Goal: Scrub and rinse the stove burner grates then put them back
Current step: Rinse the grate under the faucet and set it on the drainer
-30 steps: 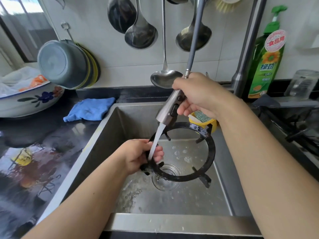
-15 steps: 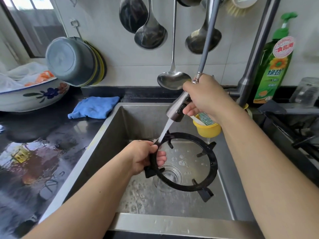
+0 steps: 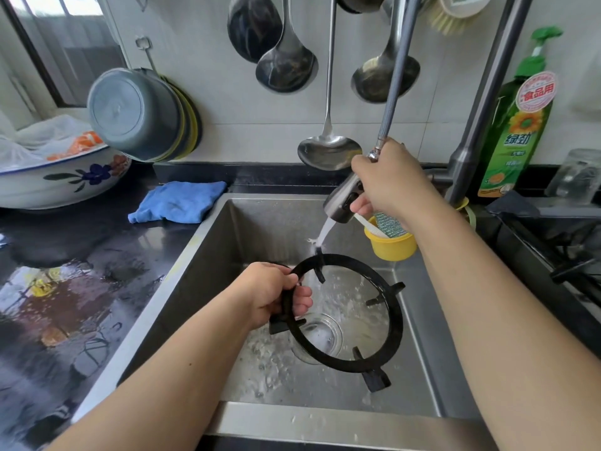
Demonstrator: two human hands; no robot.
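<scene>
A black round burner grate (image 3: 392, 346) with short prongs hangs tilted over the steel sink (image 3: 247, 229). My left hand (image 3: 270, 292) grips its left rim, fingers curled through the ring. My right hand (image 3: 390, 180) holds the pull-out spray head (image 3: 343, 203) on its grey hose, above and behind the grate. Water streams from the head onto the grate's far rim. The drain (image 3: 320, 336) shows through the ring.
A yellow cup (image 3: 392, 247) with a scrub pad hangs in the sink's far right corner. A blue cloth (image 3: 179, 205) lies on the wet black counter on the left. The stove (image 3: 566, 252) is at right, a green soap bottle (image 3: 517, 125) behind it. Ladles hang on the wall.
The spray head moved right, so the water now hits the grate's far rim instead of the part by my left hand. The grate has been turned a little in my grip.
</scene>
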